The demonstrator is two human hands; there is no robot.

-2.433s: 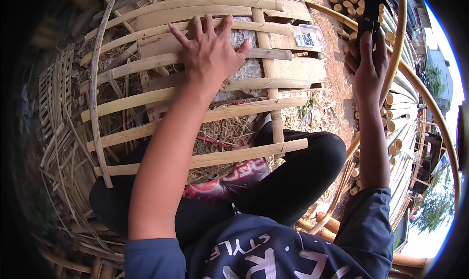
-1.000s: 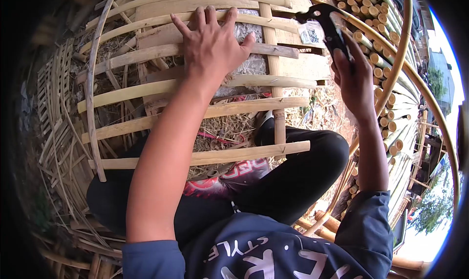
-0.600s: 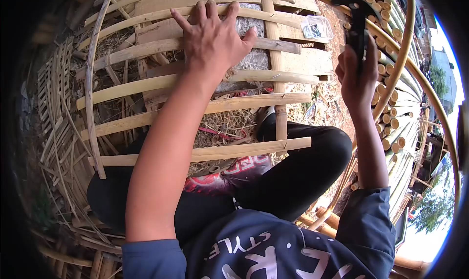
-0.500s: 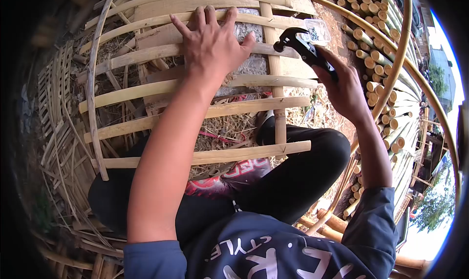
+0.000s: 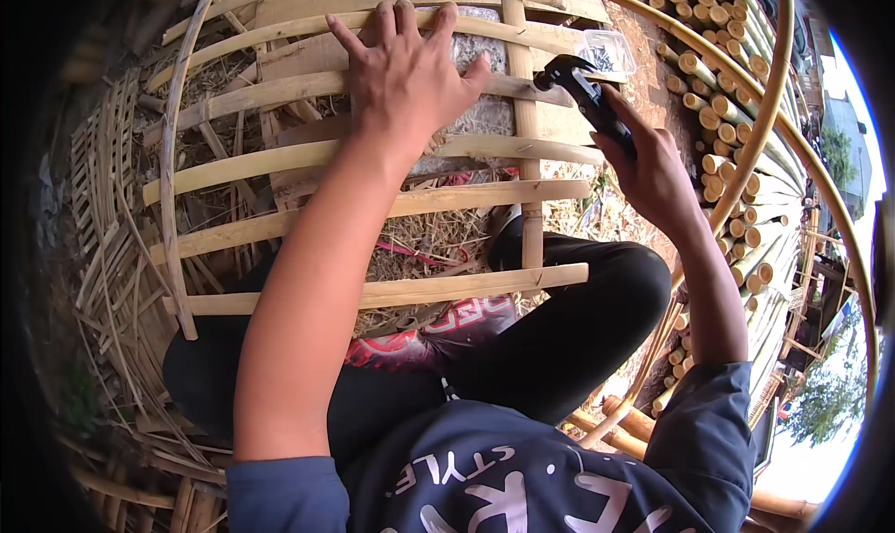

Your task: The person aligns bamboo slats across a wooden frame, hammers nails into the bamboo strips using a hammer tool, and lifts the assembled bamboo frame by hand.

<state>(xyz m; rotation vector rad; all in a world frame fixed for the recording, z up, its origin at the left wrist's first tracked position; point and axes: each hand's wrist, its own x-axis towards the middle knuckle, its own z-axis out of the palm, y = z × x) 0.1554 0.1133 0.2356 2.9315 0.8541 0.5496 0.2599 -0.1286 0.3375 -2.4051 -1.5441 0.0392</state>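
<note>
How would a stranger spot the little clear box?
Start at the slatted frame and follow its slats to the picture's right. There, just above the hammer in the right hand, is the box. Unlike the slats beside it, it is see-through, with small bits inside.

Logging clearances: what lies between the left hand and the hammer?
The head view shows a grey surface, then a bamboo crosspiece crossed by a slat, between left hand and hammer.

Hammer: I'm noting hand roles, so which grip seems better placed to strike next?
Probably the right grip: it holds the hammer, head near the end of a slat. The left grip is spread across several slats.
</note>
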